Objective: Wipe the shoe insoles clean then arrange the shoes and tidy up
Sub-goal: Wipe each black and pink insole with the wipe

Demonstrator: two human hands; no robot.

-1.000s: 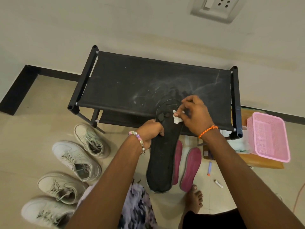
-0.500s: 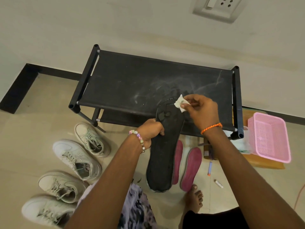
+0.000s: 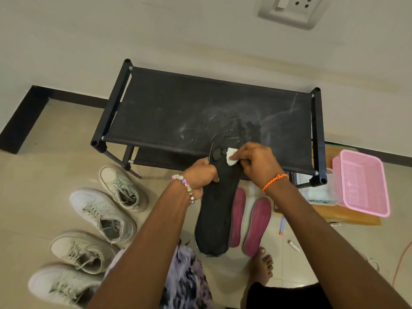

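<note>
A long black insole (image 3: 217, 210) stands tilted in front of me, its top end leaning over the front edge of the black shoe rack (image 3: 169, 112). My left hand (image 3: 201, 177) grips its left edge near the top. My right hand (image 3: 256, 162) pinches a small white wipe (image 3: 230, 157) and presses it on the insole's upper part. Two maroon insoles (image 3: 256, 226) lie on the floor just right of the black one. Several pale sneakers (image 3: 100, 210) sit on the floor at the left.
A pink plastic basket (image 3: 361, 181) rests on a low wooden board at the right, beside a clear packet. A pen and a small tube lie on the tiles near my bare foot (image 3: 263, 266). The wall with a socket rises behind the rack.
My right hand with the wipe went up to the insole's top end half a second ago and has come back down a little. My left hand keeps its hold.
</note>
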